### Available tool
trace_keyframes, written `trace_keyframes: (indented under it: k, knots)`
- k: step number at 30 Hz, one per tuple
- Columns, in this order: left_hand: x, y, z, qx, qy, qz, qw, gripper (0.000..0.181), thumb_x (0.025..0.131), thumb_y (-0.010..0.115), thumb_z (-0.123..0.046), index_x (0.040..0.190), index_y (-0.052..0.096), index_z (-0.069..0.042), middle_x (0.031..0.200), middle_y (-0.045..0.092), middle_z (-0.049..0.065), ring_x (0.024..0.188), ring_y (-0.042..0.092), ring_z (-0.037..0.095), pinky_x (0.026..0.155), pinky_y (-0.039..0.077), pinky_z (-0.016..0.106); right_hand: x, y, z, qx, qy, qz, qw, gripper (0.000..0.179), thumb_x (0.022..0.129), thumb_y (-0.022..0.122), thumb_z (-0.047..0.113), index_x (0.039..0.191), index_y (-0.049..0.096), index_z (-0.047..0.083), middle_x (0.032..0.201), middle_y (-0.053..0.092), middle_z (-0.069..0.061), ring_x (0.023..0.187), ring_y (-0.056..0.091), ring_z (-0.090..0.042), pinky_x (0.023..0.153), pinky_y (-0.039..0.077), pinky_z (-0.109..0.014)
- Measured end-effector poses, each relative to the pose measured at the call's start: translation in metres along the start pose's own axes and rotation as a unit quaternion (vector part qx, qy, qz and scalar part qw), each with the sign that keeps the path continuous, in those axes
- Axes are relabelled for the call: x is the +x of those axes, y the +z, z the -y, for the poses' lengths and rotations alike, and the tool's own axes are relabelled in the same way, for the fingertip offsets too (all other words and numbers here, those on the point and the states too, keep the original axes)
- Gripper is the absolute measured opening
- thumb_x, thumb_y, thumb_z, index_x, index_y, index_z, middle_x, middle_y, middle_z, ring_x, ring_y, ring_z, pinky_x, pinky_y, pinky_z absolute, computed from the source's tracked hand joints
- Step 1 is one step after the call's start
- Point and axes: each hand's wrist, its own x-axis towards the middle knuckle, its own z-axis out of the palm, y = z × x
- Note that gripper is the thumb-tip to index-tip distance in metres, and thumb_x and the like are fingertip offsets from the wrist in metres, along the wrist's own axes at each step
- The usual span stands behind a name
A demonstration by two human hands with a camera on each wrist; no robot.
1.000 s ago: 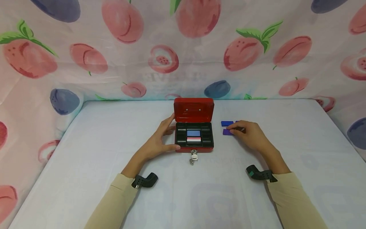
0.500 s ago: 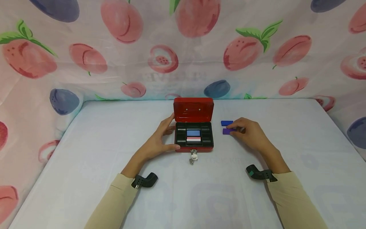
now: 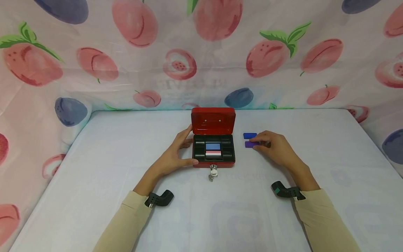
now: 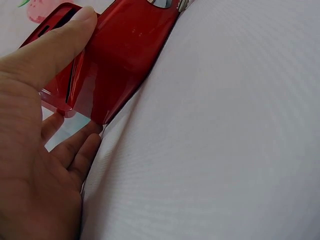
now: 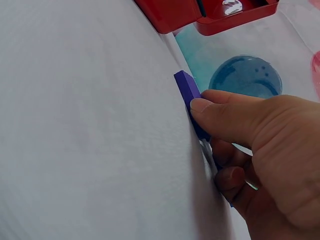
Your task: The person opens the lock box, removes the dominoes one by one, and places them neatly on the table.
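A red cash box [image 3: 214, 164] stands with its lid up; its black tray holds a blue block [image 3: 213, 146] and a pink-and-white block [image 3: 213, 153]. My left hand [image 3: 172, 154] rests along the box's left side. In the left wrist view the thumb [image 4: 62, 42] lies over the front corner, and the other fingertips touch the side lower down. To the right of the box, my right hand [image 3: 275, 147] pinches a small purple block [image 5: 187, 86] by thumb and index finger. Just behind it lies another blue block [image 3: 249, 135], partly covered by the fingers.
A lock with keys [image 3: 213, 172] hangs at the front of the box. White cloth [image 3: 201, 217] covers the table. Behind it hangs a fruit-patterned curtain [image 3: 217, 77]. Both wrists wear black camera mounts [image 3: 160, 198].
The right index finger has shifted slightly and now hides a sliver of blue seen beyond it a second ago. The left hand and the box stay where they were.
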Motion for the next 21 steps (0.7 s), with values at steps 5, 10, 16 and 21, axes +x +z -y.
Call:
trace_keyframes:
  k: [5,10,16,21]
  knots:
    - [0.0,0.0,0.001,-0.001,0.004,0.002,1.0,0.103,0.069,0.076,-0.029,0.143,0.005,-0.032,0.143,0.012,-0.014,0.123,0.034,0.012,0.099,0.03,0.033,0.0,0.0,-0.001,-0.011,-0.003,0.001,0.9999,0.024,0.081,0.066,0.013,0.104,0.067,0.017,0.1,0.054,0.003,0.093,0.049,-0.016,0.081,0.046,-0.038]
    - [0.0,0.0,0.001,-0.002,0.005,0.002,1.0,0.103,0.069,0.076,-0.03,0.143,0.005,-0.032,0.143,0.012,-0.014,0.123,0.034,0.014,0.099,0.03,0.034,0.0,0.0,-0.002,-0.013,-0.008,0.002,0.9999,0.024,0.082,0.065,0.013,0.105,0.067,0.016,0.101,0.054,0.001,0.093,0.049,-0.018,0.08,0.046,-0.039]
    - [-0.001,0.0,-0.006,-0.003,0.01,0.006,0.9999,0.103,0.07,0.076,-0.025,0.144,0.005,-0.027,0.145,0.012,-0.006,0.124,0.034,0.021,0.099,0.031,0.04,0.001,-0.001,-0.001,-0.01,0.0,0.004,0.9999,0.024,0.081,0.066,0.013,0.105,0.066,0.018,0.098,0.054,0.003,0.09,0.049,-0.015,0.079,0.046,-0.036]
    - [-0.004,-0.003,-0.027,-0.017,0.014,0.008,0.9997,0.101,0.071,0.075,-0.014,0.145,0.006,-0.019,0.144,0.014,0.006,0.123,0.034,0.03,0.098,0.03,0.046,0.0,-0.001,0.0,-0.011,-0.01,0.001,0.9999,0.023,0.082,0.065,0.014,0.104,0.067,0.015,0.097,0.055,0.0,0.088,0.049,-0.017,0.078,0.046,-0.038]
